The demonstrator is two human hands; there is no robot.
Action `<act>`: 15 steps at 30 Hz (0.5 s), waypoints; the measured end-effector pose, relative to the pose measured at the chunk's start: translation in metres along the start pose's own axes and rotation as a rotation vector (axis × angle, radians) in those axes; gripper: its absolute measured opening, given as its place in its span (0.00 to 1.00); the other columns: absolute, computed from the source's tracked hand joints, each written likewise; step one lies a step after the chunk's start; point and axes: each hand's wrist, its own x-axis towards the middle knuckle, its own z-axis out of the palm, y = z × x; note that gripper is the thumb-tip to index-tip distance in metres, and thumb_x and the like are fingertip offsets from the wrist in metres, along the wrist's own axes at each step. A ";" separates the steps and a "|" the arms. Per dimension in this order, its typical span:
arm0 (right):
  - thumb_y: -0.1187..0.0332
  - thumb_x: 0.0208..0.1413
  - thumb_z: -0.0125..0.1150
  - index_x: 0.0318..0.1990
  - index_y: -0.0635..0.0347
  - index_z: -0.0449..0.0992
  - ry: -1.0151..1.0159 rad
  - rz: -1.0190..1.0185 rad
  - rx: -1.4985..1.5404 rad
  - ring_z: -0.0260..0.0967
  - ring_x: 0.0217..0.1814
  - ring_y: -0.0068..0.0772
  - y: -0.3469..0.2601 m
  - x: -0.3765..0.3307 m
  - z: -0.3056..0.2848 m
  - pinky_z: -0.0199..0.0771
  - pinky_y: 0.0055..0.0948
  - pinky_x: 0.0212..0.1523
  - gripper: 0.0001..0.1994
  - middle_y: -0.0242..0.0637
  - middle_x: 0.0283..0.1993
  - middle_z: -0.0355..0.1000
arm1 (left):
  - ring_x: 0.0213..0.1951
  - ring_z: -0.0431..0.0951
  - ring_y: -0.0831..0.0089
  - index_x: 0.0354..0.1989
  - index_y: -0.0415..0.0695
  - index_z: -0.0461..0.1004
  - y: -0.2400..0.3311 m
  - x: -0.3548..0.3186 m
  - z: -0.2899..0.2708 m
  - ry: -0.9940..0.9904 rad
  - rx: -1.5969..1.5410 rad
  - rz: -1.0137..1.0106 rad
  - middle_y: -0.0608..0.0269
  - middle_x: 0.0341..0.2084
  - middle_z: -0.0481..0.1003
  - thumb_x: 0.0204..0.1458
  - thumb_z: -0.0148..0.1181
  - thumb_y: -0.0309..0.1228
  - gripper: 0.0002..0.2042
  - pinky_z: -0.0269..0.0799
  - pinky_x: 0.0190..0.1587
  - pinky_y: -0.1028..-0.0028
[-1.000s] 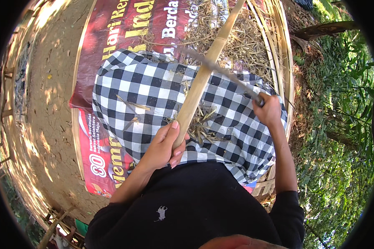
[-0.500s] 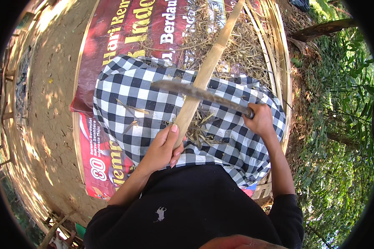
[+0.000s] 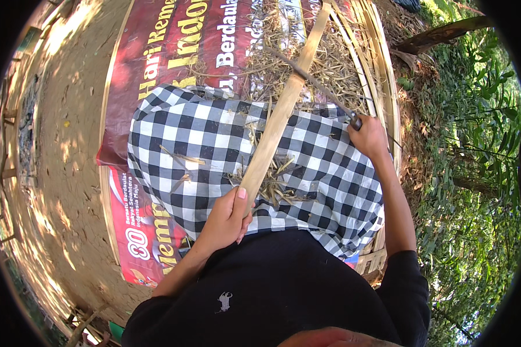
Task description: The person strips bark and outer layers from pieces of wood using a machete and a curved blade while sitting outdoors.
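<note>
Slanting rightward from frame centre toward top: bamboo strip [image 3: 275, 128], left hand [image 3: 228, 216] clasping near end; right hand [image 3: 370, 139], angled up-left, grips knife [image 3: 330, 95].

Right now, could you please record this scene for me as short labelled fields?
Left grip: holds the near end of a pale wooden strip
Right grip: holds a long knife
Knife position: crosses the strip's far half; contact uncertain
Under strip: black-and-white checked cloth bearing shavings
Beyond cloth: red printed banner, partly littered
</note>
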 end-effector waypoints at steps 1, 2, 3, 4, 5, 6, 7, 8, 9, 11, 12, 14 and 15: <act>0.65 0.46 0.63 0.28 0.61 0.80 -0.013 -0.025 -0.016 0.76 0.32 0.57 -0.001 -0.001 -0.003 0.77 0.49 0.40 0.08 0.53 0.25 0.76 | 0.11 0.61 0.81 0.38 0.36 0.66 -0.001 -0.002 -0.001 0.000 0.001 -0.009 0.68 0.13 0.61 0.72 0.33 0.46 0.24 0.61 0.13 0.77; 0.64 0.46 0.63 0.27 0.61 0.81 -0.032 -0.055 -0.032 0.76 0.32 0.58 -0.009 -0.003 -0.009 0.77 0.49 0.40 0.09 0.53 0.25 0.76 | 0.11 0.61 0.81 0.38 0.36 0.66 -0.002 -0.003 -0.001 0.006 -0.002 -0.022 0.68 0.13 0.61 0.72 0.33 0.46 0.23 0.61 0.13 0.77; 0.64 0.46 0.64 0.27 0.61 0.81 -0.050 -0.084 -0.047 0.76 0.32 0.58 -0.013 -0.003 -0.012 0.77 0.49 0.40 0.09 0.54 0.25 0.76 | 0.11 0.62 0.80 0.37 0.37 0.65 -0.002 -0.003 0.000 0.013 0.000 -0.018 0.68 0.12 0.62 0.72 0.33 0.45 0.23 0.62 0.13 0.76; 0.64 0.47 0.64 0.27 0.61 0.81 -0.058 -0.147 -0.037 0.76 0.33 0.58 -0.013 0.000 -0.009 0.77 0.50 0.41 0.09 0.54 0.26 0.76 | 0.10 0.63 0.80 0.36 0.37 0.65 -0.002 -0.002 0.002 0.019 0.002 -0.015 0.67 0.12 0.62 0.72 0.33 0.45 0.23 0.62 0.13 0.76; 0.64 0.47 0.64 0.27 0.61 0.80 -0.068 -0.203 -0.023 0.76 0.33 0.59 -0.011 0.004 -0.003 0.77 0.50 0.41 0.09 0.54 0.26 0.76 | 0.10 0.63 0.80 0.35 0.37 0.65 -0.002 -0.003 0.002 0.021 0.011 -0.016 0.67 0.12 0.63 0.72 0.34 0.45 0.22 0.62 0.13 0.76; 0.64 0.47 0.64 0.27 0.61 0.80 -0.076 -0.248 -0.014 0.75 0.33 0.59 -0.008 0.005 0.001 0.77 0.50 0.41 0.09 0.54 0.26 0.76 | 0.10 0.64 0.79 0.34 0.38 0.64 -0.004 -0.002 0.001 0.032 0.066 0.014 0.66 0.12 0.63 0.72 0.34 0.44 0.22 0.62 0.13 0.75; 0.64 0.47 0.64 0.27 0.61 0.80 -0.097 -0.230 -0.010 0.75 0.33 0.59 -0.003 0.015 0.006 0.77 0.49 0.41 0.09 0.54 0.26 0.76 | 0.10 0.65 0.79 0.33 0.38 0.64 -0.007 0.000 0.000 0.042 0.121 0.044 0.66 0.12 0.64 0.72 0.34 0.44 0.22 0.63 0.14 0.75; 0.64 0.47 0.64 0.27 0.61 0.81 -0.083 -0.204 -0.010 0.75 0.33 0.59 -0.004 0.021 0.007 0.77 0.49 0.41 0.09 0.54 0.26 0.76 | 0.10 0.66 0.78 0.32 0.39 0.63 -0.009 0.001 0.001 0.060 0.173 0.078 0.65 0.12 0.65 0.72 0.35 0.43 0.21 0.63 0.14 0.74; 0.64 0.47 0.64 0.27 0.61 0.81 -0.068 -0.178 -0.011 0.75 0.33 0.59 -0.007 0.025 0.009 0.77 0.49 0.41 0.08 0.54 0.26 0.76 | 0.11 0.65 0.79 0.33 0.38 0.64 -0.009 0.003 0.000 0.071 0.192 0.076 0.66 0.12 0.64 0.72 0.35 0.44 0.22 0.63 0.14 0.75; 0.64 0.47 0.63 0.27 0.60 0.81 -0.060 -0.183 -0.006 0.75 0.33 0.59 -0.012 0.026 0.006 0.77 0.50 0.41 0.08 0.54 0.26 0.76 | 0.11 0.64 0.81 0.35 0.36 0.65 -0.009 0.003 -0.004 0.100 0.229 0.068 0.67 0.12 0.63 0.72 0.34 0.45 0.23 0.62 0.13 0.76; 0.64 0.47 0.63 0.27 0.60 0.81 -0.060 -0.183 -0.018 0.75 0.33 0.59 -0.015 0.024 0.004 0.77 0.50 0.41 0.09 0.54 0.27 0.76 | 0.11 0.64 0.80 0.35 0.36 0.65 -0.008 0.001 -0.004 0.098 0.238 0.067 0.67 0.12 0.63 0.72 0.34 0.45 0.23 0.62 0.13 0.76; 0.64 0.47 0.63 0.28 0.61 0.81 -0.054 -0.174 -0.046 0.75 0.34 0.60 -0.018 0.017 0.000 0.77 0.50 0.41 0.09 0.55 0.27 0.76 | 0.11 0.64 0.80 0.34 0.36 0.65 -0.005 -0.005 0.000 0.084 0.257 0.070 0.67 0.12 0.63 0.72 0.35 0.45 0.23 0.62 0.13 0.76; 0.64 0.47 0.63 0.28 0.60 0.81 -0.068 -0.176 -0.036 0.75 0.34 0.60 -0.015 0.020 0.001 0.77 0.50 0.41 0.09 0.55 0.28 0.76 | 0.11 0.64 0.80 0.34 0.36 0.66 -0.008 -0.004 0.001 0.095 0.265 0.086 0.67 0.12 0.63 0.72 0.35 0.45 0.23 0.62 0.14 0.76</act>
